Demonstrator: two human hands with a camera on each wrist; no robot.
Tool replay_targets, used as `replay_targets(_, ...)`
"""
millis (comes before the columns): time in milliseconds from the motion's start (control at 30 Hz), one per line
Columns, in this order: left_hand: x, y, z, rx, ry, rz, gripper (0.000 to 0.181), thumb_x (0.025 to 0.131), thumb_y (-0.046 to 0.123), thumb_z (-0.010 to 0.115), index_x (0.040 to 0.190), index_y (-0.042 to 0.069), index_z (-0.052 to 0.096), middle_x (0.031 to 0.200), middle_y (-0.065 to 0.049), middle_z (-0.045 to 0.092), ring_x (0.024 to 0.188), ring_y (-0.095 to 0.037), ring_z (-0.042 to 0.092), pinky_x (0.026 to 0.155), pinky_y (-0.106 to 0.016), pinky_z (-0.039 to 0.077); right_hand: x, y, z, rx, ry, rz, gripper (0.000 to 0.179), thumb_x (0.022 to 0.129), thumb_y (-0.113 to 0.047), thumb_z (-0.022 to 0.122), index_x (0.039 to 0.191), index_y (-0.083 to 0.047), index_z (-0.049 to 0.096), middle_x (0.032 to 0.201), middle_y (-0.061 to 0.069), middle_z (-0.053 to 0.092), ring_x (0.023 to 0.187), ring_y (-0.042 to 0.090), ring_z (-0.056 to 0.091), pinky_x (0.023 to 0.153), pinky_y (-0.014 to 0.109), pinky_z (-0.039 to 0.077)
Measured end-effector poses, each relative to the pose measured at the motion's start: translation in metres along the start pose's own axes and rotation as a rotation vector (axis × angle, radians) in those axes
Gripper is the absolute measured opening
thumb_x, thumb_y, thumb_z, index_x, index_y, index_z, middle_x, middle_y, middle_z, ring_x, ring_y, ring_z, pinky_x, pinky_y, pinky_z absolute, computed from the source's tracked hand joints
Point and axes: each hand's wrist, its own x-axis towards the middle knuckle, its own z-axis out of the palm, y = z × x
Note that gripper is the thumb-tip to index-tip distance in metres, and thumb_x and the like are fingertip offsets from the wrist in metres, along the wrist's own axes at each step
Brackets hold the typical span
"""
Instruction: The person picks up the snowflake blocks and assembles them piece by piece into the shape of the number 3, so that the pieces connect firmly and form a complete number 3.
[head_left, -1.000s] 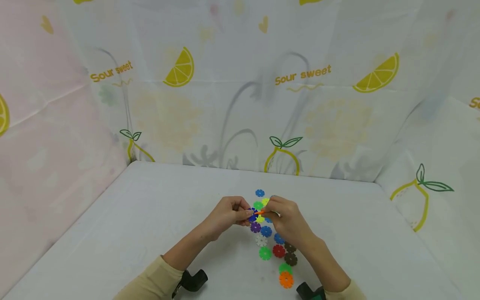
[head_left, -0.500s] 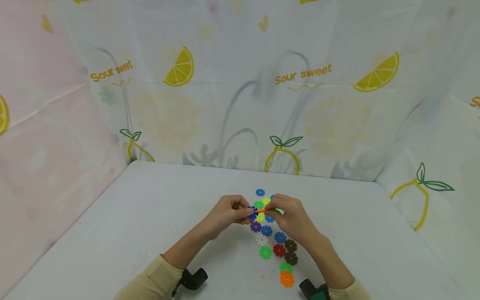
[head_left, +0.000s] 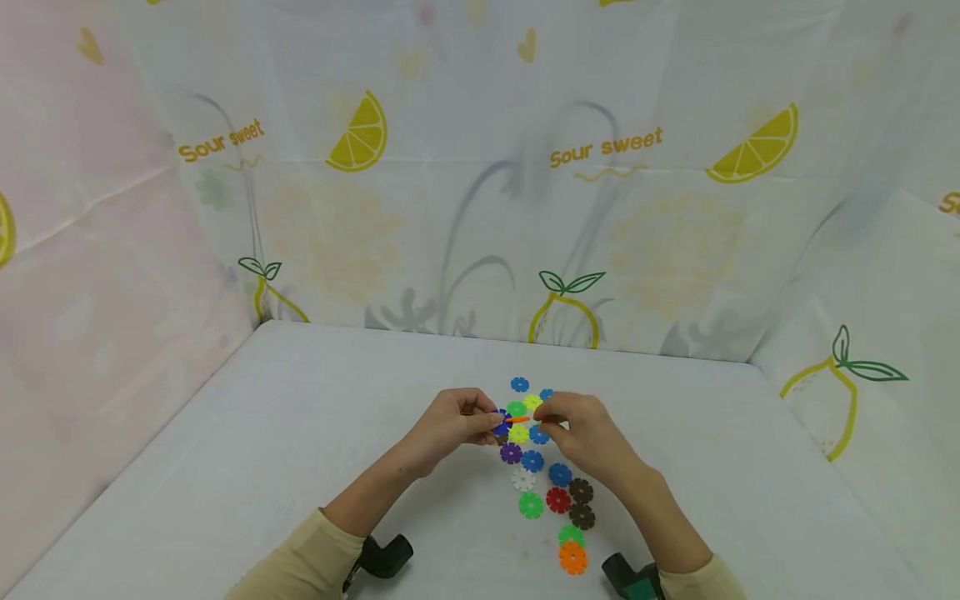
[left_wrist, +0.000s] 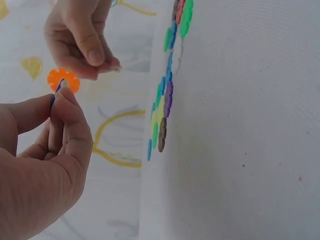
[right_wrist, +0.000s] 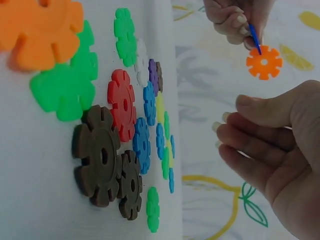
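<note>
While the blue disc was pinched by the left hand, right hand empty, the orange disc could be jolted off.

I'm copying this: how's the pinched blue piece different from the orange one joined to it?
The left hand pinches the blue piece; no hand holds the orange piece. In the right wrist view, the blue piece is edge-on, the orange piece face-on. Both are notched.

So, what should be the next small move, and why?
Probably the right hand should pick up another disc from the table: it looks empty, while the left hand pinches the dark blue disc, and the orange disc stays joined to its edge unaided.
</note>
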Motion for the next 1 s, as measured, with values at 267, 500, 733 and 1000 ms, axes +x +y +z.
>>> replay_targets(267, 0.0, -0.003, -0.001, -0.001, 0.008, 0.008, 0.02, 0.094, 0.016, 0.068, 0.1, -0.003, 0.065, 0.085, -0.009, 0.069, 0.073, -0.019, 0.069, 0.076, -0.031, 0.06, 0.0, 0.002, 0.009, 0.005, -0.279, 0.22, 0.016, 0.087, -0.004, 0.072, 0.103, -0.006, 0.075, 0.094, 0.003, 0.072, 0.083, 0.012, 0.059, 0.08, 0.034, 0.057)
replay_targets(500, 0.0, -0.003, 0.0, -0.004, 0.01, 0.009, 0.021, 0.094, 0.017, 0.068, 0.101, -0.003, 0.066, 0.086, -0.01, 0.069, 0.072, -0.017, 0.068, 0.075, -0.031, 0.06, -0.001, 0.002, 0.017, -0.012, -0.377, 0.256, 0.021, 0.084, -0.004, 0.075, 0.105, -0.007, 0.074, 0.095, 0.001, 0.07, 0.084, 0.014, 0.057, 0.081, 0.037, 0.057)
replay_targets(733, 0.001, -0.004, 0.001, -0.001, 0.01, 0.004, 0.021, 0.094, 0.017, 0.068, 0.1, -0.003, 0.066, 0.093, -0.022, 0.068, 0.071, -0.017, 0.067, 0.077, -0.033, 0.06, -0.001, -0.001, 0.019, -0.01, -0.399, 0.241, 0.023, 0.081, -0.004, 0.078, 0.104, -0.008, 0.073, 0.093, 0.0, 0.068, 0.084, 0.014, 0.056, 0.08, 0.036, 0.056)
replay_targets(1000, 0.001, -0.005, 0.001, -0.01, 0.002, 0.01, 0.022, 0.094, 0.018, 0.068, 0.099, -0.003, 0.065, 0.093, -0.023, 0.068, 0.071, -0.015, 0.067, 0.079, -0.036, 0.061, -0.002, -0.002, 0.024, -0.018, -0.411, 0.241, 0.022, 0.082, -0.005, 0.078, 0.102, -0.011, 0.074, 0.083, -0.004, 0.06, 0.079, 0.014, 0.05, 0.07, 0.027, 0.047)
